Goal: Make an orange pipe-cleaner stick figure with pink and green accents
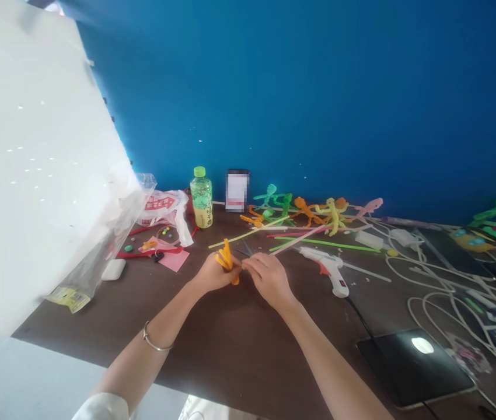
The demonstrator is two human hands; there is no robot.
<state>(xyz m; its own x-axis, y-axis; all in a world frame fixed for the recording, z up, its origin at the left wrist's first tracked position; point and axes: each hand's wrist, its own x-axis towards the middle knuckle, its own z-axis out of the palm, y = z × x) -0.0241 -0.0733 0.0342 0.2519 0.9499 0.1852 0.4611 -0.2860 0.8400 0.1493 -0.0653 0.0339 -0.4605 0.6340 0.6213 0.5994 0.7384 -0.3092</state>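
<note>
Fuzzy yellow-orange pipe cleaners (226,255), bent into a small bundle, stick up and down out of my left hand (213,274), whose fingers are closed on them. Close against its fingertips, my right hand (269,280) is pinched shut. What sits between those right fingers is tiny and mostly hidden. Both hands are above the dark brown table (234,332). Just beyond them lie thin grey blades (247,247), partly covered by the hands. A pale yellow pipe cleaner (248,233) and a green one (331,242) lie on the tabletop behind.
A white glue gun (329,271) lies right of my hands, its cord running past a black tablet-like slab (414,367). Along the blue wall stand a drink bottle (202,201), a phone (237,191) and several pipe-cleaner figures (332,216). White cables (432,280) tangle at right; plastic bags (167,204) lie left.
</note>
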